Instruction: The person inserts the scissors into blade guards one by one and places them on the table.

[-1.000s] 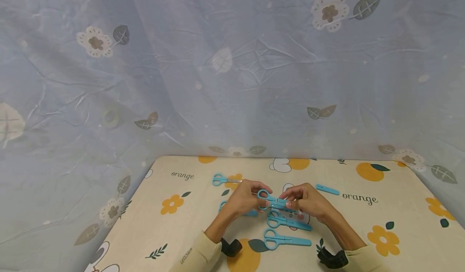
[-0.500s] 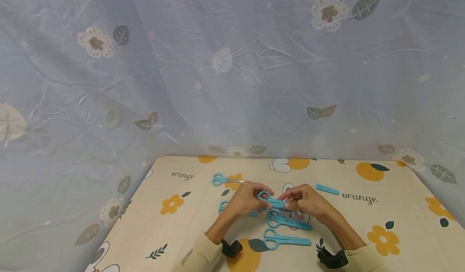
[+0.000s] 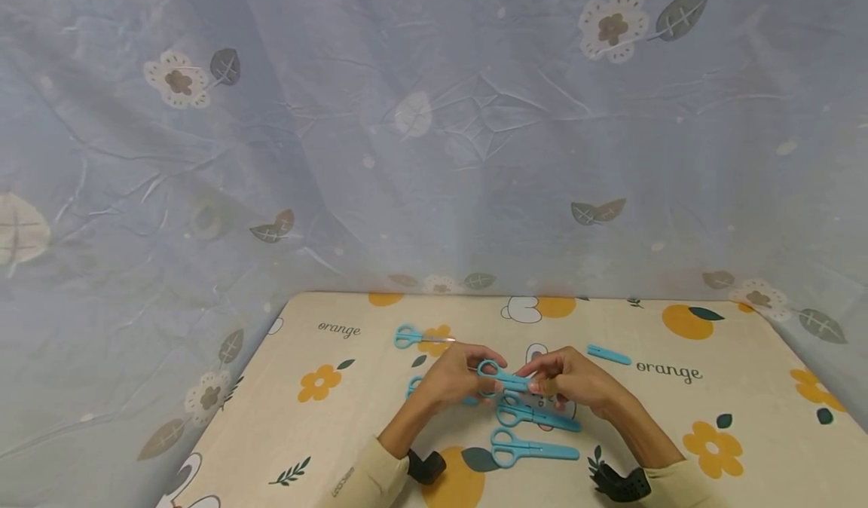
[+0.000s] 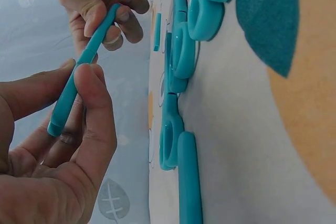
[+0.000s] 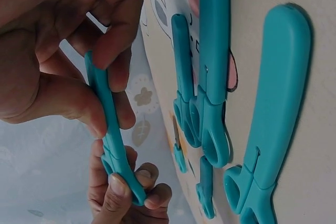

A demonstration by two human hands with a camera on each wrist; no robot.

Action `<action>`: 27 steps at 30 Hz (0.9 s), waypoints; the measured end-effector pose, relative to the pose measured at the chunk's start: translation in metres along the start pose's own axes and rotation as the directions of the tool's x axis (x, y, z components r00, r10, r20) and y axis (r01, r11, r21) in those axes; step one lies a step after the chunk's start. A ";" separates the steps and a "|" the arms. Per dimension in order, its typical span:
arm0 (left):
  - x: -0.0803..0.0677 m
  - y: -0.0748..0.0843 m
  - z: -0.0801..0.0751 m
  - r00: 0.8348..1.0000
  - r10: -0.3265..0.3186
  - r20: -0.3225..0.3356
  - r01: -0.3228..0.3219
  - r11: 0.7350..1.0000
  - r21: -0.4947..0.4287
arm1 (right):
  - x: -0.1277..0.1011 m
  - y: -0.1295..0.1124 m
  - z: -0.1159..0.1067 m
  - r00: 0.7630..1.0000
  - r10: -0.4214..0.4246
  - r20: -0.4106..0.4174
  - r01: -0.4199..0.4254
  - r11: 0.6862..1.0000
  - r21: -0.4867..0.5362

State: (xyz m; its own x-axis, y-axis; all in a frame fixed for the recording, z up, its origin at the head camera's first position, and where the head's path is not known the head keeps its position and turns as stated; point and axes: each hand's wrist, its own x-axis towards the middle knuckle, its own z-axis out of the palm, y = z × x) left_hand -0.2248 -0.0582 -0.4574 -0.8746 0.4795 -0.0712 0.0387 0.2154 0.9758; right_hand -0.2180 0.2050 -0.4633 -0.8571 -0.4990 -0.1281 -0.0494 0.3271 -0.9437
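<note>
Both hands hold one pair of light-blue scissors [image 3: 503, 377] above the table. My left hand [image 3: 461, 376] pinches the ring handles between thumb and fingers. My right hand [image 3: 573, 376] pinches the blue sheath over the blades. In the right wrist view, the held scissors [image 5: 112, 129] look sheathed, with the blades hidden. Below the hands, sheathed blue scissors [image 3: 536, 417] lie on the cloth, with another sheathed pair [image 3: 539, 450] nearer me. The right wrist view shows a further sheathed pair [image 5: 181, 61] behind them.
Scissors with bare metal blades [image 3: 409, 336] lie at the back left. A loose blue sheath [image 3: 609, 354] is right of the right hand. More blue scissors [image 3: 413, 387] are partly covered by the left hand. A patterned curtain [image 3: 434, 154] hangs behind the table.
Both hands keep their grip on the scissors and have shifted only slightly. The things lying on the table stay where they were.
</note>
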 end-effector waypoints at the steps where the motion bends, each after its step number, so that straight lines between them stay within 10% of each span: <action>1: 0.000 0.000 0.000 1.000 0.000 0.004 0.000 1.000 -0.002 | 0.000 0.000 0.000 1.000 0.000 0.003 0.000 1.000 -0.005; 27: -0.014 -0.003 -0.023 0.997 -0.066 0.033 0.069 0.991 -0.112 | -0.008 -0.010 0.003 0.998 0.016 0.054 -0.018 0.999 0.040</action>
State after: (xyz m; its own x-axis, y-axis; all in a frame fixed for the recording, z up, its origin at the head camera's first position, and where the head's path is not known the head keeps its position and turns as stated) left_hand -0.2236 -0.0848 -0.4541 -0.8590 0.4919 -0.1420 -0.0764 0.1511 0.9856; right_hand -0.2094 0.2031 -0.4543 -0.8288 -0.5363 -0.1596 -0.0132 0.3039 -0.9526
